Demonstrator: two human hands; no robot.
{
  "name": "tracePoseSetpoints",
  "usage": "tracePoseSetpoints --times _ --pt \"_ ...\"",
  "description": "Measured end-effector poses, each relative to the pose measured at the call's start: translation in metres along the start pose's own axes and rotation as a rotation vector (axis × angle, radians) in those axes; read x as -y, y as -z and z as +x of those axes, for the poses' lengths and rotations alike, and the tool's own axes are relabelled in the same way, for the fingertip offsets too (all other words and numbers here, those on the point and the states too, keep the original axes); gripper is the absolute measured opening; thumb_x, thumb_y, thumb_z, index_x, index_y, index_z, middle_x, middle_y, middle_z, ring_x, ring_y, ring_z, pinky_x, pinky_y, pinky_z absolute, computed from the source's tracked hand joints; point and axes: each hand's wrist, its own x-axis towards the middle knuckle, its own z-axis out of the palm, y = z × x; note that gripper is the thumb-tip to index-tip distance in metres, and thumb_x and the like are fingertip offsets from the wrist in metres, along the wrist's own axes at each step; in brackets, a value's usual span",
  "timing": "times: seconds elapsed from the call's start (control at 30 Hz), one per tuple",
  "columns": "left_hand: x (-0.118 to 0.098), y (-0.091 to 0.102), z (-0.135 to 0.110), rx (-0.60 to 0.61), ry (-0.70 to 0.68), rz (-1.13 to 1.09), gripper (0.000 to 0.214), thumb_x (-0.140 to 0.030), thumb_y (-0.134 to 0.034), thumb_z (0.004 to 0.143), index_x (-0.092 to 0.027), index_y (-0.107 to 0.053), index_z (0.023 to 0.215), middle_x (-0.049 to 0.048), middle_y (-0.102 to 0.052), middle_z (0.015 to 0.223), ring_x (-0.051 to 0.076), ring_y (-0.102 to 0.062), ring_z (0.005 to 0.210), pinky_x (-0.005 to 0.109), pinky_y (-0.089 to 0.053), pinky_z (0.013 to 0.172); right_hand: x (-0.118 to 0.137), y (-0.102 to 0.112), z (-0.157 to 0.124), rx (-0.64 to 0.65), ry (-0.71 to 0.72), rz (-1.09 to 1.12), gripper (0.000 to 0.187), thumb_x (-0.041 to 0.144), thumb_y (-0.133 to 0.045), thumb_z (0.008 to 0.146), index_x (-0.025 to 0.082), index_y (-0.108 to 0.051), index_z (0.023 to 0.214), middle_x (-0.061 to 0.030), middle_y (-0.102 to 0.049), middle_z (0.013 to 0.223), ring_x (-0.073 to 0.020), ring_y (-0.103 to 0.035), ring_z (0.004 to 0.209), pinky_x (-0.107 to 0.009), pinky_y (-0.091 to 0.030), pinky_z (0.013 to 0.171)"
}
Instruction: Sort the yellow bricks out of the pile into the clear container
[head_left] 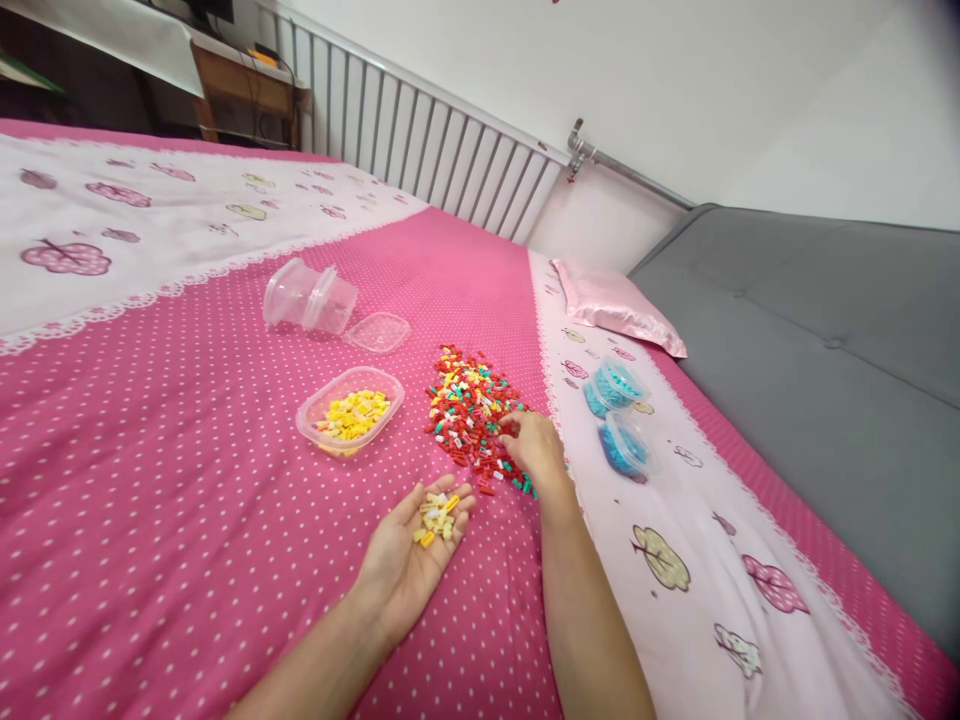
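Left hand (409,560) is palm up near the pile, fingers extended under some loose yellow toy bricks (436,520), while the right hand (538,452) has its bent fingers down at the right edge of the mixed-colour brick pile (472,410), and honestly I can't make out if they're pinching anything. More yellow bricks (354,414) sit in the clear plastic tub (337,388) left of the pile; the blue-ish pieces (619,452) in the two tubs (643,455) over to the right are too blurry to name. Both forearms (589,600) get cut off at the bottom edge.
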Motion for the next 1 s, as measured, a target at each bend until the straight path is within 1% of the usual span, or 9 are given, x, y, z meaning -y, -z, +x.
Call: tracePoseSetpoints --times 0.1,0.2,0.27,0.37,0.5,0.63,0.8,1.0 --pt "0.000 -0.001 0.000 -0.005 0.006 -0.004 0.030 -0.018 -0.037 0.092 -0.005 -0.049 0.116 0.0189 -0.068 0.093 0.018 -0.069 0.074 0.025 -0.057 0.064 -0.003 0.005 -0.002 0.009 -0.091 -0.011 0.010 0.024 -0.067 0.073 0.027 -0.074 0.080 -0.0053 -0.072 0.092 -0.0225 -0.066 0.089 -0.029 -0.048 0.071" --pt "0.000 -0.001 -0.001 -0.001 0.004 -0.004 0.030 -0.018 -0.037 0.093 -0.004 -0.049 0.116 0.0192 -0.068 0.092 0.018 -0.069 0.073 0.024 -0.056 0.063 -0.003 0.011 -0.004 -0.001 -0.148 -0.019 0.010 0.022 -0.067 0.072 0.027 -0.073 0.077 -0.0058 -0.072 0.092 -0.0235 -0.066 0.087 -0.029 -0.048 0.068" --pt "0.000 -0.001 -0.001 -0.004 0.005 -0.001 0.030 -0.018 -0.037 0.093 -0.005 -0.049 0.116 0.0185 -0.068 0.091 0.017 -0.069 0.072 0.024 -0.056 0.062 -0.003 0.012 -0.004 -0.019 -0.141 -0.005 0.014 0.020 -0.065 0.073 0.027 -0.074 0.080 -0.0050 -0.072 0.093 -0.0230 -0.067 0.088 -0.029 -0.048 0.070" --pt "0.000 0.000 -0.001 -0.002 0.001 -0.001 0.029 -0.018 -0.037 0.093 -0.005 -0.050 0.115 0.0185 -0.068 0.091 0.017 -0.069 0.072 0.024 -0.056 0.063 0.000 0.008 -0.002 -0.024 -0.073 0.021 0.020 0.019 -0.064 0.075 0.027 -0.074 0.089 -0.0042 -0.073 0.092 -0.0214 -0.066 0.091 -0.028 -0.048 0.074" --pt "0.000 0.000 0.000 0.009 -0.001 0.001 0.028 -0.018 -0.038 0.092 -0.004 -0.050 0.113 0.0201 -0.068 0.092 0.018 -0.069 0.073 0.024 -0.056 0.065 0.004 -0.001 0.000 0.007 -0.017 -0.011 0.021 0.026 -0.066 0.076 0.025 -0.074 0.095 -0.0068 -0.073 0.095 -0.0216 -0.066 0.092 -0.029 -0.048 0.078" --pt "0.001 0.000 0.000 0.015 -0.003 0.010 0.028 -0.018 -0.037 0.093 -0.004 -0.050 0.112 0.0195 -0.068 0.092 0.018 -0.069 0.073 0.024 -0.056 0.066 0.005 -0.007 0.002 0.007 0.000 -0.004 0.016 0.024 -0.066 0.075 0.022 -0.075 0.088 -0.0072 -0.074 0.088 -0.0205 -0.067 0.089 -0.028 -0.047 0.079" --pt "0.000 -0.002 -0.003 0.004 0.003 0.004 0.029 -0.017 -0.036 0.092 -0.005 -0.051 0.114 0.0179 -0.068 0.091 0.017 -0.069 0.072 0.025 -0.056 0.064 0.003 -0.011 0.004 -0.020 0.014 0.009 0.011 0.018 -0.065 0.073 0.021 -0.075 0.078 -0.0066 -0.074 0.080 -0.0198 -0.069 0.082 -0.027 -0.047 0.076" --pt "0.000 -0.002 -0.003 -0.015 0.008 -0.012 0.031 -0.017 -0.036 0.092 -0.005 -0.051 0.116 0.0180 -0.069 0.091 0.017 -0.068 0.071 0.025 -0.056 0.062 0.001 -0.010 0.005 -0.013 -0.010 0.077 0.014 0.013 -0.063 0.072 0.019 -0.075 0.077 -0.0059 -0.074 0.079 -0.0200 -0.069 0.081 -0.026 -0.048 0.078"
